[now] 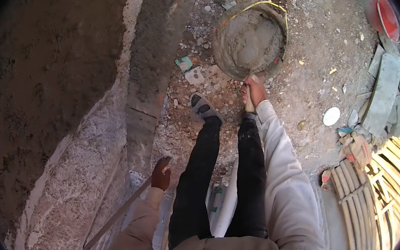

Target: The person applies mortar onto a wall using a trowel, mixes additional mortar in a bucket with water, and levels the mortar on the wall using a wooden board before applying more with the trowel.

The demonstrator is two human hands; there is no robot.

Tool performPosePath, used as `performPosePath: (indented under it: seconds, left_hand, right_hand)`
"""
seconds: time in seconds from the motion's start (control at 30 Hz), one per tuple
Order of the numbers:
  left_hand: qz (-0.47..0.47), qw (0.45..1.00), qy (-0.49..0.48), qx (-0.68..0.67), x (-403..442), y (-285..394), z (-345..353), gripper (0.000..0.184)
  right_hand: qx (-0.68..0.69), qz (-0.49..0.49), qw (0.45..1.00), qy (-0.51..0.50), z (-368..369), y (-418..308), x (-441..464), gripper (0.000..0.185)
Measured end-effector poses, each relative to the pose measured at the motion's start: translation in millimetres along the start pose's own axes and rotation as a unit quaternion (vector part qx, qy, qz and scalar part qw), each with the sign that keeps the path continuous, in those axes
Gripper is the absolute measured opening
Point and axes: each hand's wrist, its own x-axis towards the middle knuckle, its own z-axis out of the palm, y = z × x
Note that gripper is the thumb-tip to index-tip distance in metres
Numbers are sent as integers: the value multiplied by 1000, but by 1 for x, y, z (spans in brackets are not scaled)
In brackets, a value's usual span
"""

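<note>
My right hand [257, 91] is closed around the pale handle [249, 102] of a tool that looks like a trowel. Its far end reaches the near rim of a round bucket [220, 61]; the blade is not distinguishable. Wet grey mortar [253, 38] lies inside the bucket, and a yellow carrying handle [271, 3] rests along its far rim. Down at the left, my left hand [160, 173] has its fingers curled around a long thin strip [114, 217], which slants toward the lower left. The strip's short upper end shows beyond the fingers.
A mortar-covered surface [51, 55] fills the left, bordered by a grey ledge [150, 61]. Rubble and a white disc [331, 116] lie on the ground [314, 59]. On the right are a red bucket [387, 19], broken slabs [383, 93] and bundled poles [355, 205].
</note>
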Motion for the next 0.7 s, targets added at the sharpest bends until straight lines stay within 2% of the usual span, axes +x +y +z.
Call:
performPosePath:
  seconds: [0.03, 0.17, 0.2, 0.23, 0.37, 0.43, 0.47, 0.5, 0.57, 0.67, 0.7]
  left_hand:
    - [-2, 1000, -2, 2, -29, -41, 12, 46]
    - [-140, 989, -6, -51, -136, -82, 20, 44]
    - [-96, 995, 28, -25, -155, -88, 24, 42]
    - [-90, 995, 35, -14, -171, -83, 22, 41]
    - [-95, 990, 61, -87, -216, -20, -17, 41]
    - [-102, 987, 54, -108, -222, -9, -37, 45]
    - [-80, 986, 67, -129, -221, -13, -43, 46]
    - [-20, 981, 118, -151, -214, -26, -41, 46]
    - [-42, 983, 123, -131, -219, -14, -85, 45]
    - [-42, 963, 173, -202, -243, 6, -149, 44]
    - [-32, 958, 184, -217, -245, -6, -154, 44]
  right_hand:
    - [-5, -13, 1000, -3, -1, 2, -13, 12]
    - [-14, -47, 998, -28, 16, -3, -78, 8]
    - [-17, -52, 998, -41, 24, -10, -96, 7]
    - [-13, -49, 998, -41, 39, -22, -120, 7]
    - [-20, -101, 993, -60, 100, -58, -215, 11]
    - [6, -146, 985, -88, 130, -73, -249, 16]
    - [16, -185, 976, -109, 153, -89, -279, 20]
    - [43, -204, 970, -124, 166, -97, -289, 23]
    - [121, -230, 952, -162, 212, -133, -346, 25]
    - [180, -295, 916, -204, 274, -177, -416, 29]
    - [186, -319, 908, -200, 293, -193, -436, 30]
